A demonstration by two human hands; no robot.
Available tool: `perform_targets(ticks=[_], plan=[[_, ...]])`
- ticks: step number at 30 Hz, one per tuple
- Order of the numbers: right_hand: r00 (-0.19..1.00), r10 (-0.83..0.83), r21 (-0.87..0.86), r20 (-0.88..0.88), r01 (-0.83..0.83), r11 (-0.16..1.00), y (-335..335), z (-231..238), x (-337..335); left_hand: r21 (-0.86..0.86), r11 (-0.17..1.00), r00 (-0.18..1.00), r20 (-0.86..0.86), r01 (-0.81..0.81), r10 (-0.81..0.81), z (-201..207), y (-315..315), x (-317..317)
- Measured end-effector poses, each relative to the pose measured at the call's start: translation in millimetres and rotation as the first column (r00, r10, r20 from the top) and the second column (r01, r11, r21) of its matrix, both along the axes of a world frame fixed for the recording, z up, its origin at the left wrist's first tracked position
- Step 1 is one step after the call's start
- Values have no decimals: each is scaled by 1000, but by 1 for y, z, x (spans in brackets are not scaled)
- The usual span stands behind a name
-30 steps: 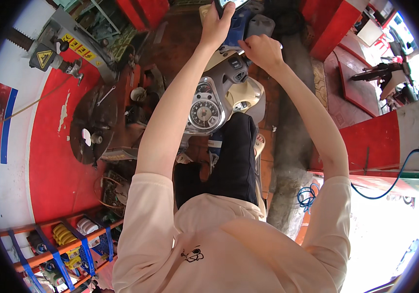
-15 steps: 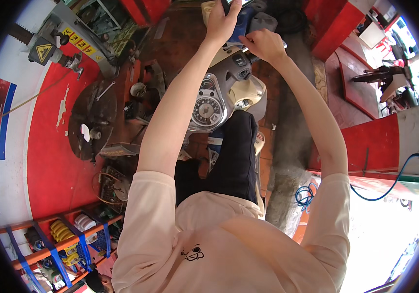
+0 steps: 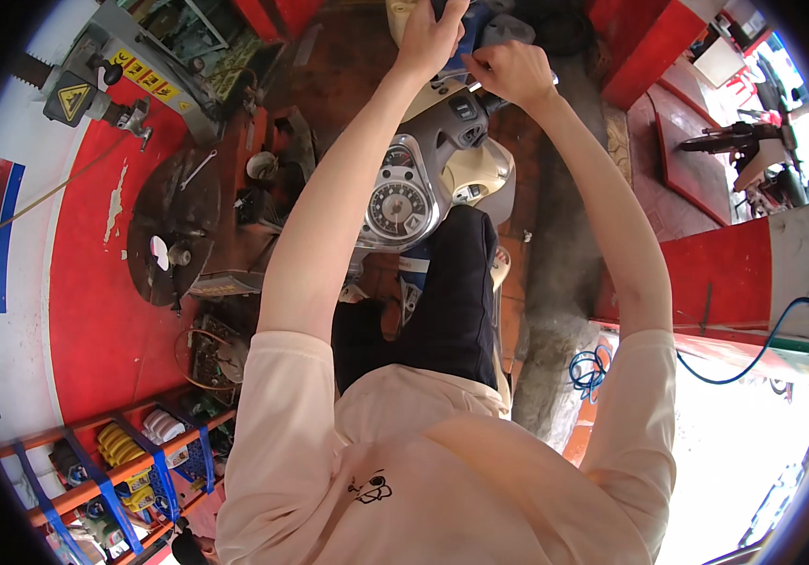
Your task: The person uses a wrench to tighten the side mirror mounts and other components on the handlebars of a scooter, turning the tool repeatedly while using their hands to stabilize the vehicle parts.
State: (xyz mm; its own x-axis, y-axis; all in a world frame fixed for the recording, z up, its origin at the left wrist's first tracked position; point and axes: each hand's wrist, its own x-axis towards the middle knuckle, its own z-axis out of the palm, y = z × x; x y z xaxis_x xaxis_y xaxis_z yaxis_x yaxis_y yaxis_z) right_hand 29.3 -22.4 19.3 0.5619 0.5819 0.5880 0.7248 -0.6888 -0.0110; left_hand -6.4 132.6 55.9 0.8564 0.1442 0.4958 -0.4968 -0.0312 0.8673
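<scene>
My left hand [image 3: 431, 40] is raised at the top edge, fingers closed round a dark phone-like device [image 3: 438, 8], which the frame partly cuts off. To its right, my right hand [image 3: 514, 73] is curled, with its thumb toward the left. A thin silvery bar [image 3: 452, 75] shows beside that thumb; whether the fingers grip it is hidden. Both hands are over the front of a cream and grey scooter [image 3: 491, 169]. The scooter's round dial cluster [image 3: 397, 207] lies below my forearms, and its dark handlebar grip [image 3: 493, 100] is just below my right hand.
My black-trousered leg [image 3: 461, 282] is against the scooter. At left are a round dark table [image 3: 164, 226] with a wrench [image 3: 199, 169], a press-like machine [image 3: 94, 99] and an orange-blue rack [image 3: 94, 480]. A blue hose [image 3: 589, 372] hangs at right; another motorbike [image 3: 762, 151] stands beyond.
The view has shifted slightly. My left hand has turned a little, and the device's bright face no longer shows. My right hand has moved slightly and looks more curled.
</scene>
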Motion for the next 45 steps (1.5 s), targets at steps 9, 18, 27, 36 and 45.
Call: perform_targets(ticks=[9, 18, 27, 36, 45], plan=[[995, 62, 18, 81, -63, 998, -1, -5, -3, 151, 865, 759, 566, -478, 320, -10, 2, 21], [998, 23, -16, 61, -22, 1000, 4, -4, 2, 98, 974, 954, 242, -205, 177, -12, 4, 18], [998, -46, 6, -45, 46, 999, 5, -4, 7, 189, 865, 872, 263, -465, 412, -14, -1, 20], [998, -9, 0, 63, 9, 1000, 1, -12, 12, 211, 919, 929, 242, -332, 280, -11, 1, 14], [988, 35, -127, 149, -16, 992, 7, 10, 5, 318, 937, 989, 62, -146, 133, -12, 22, 4]])
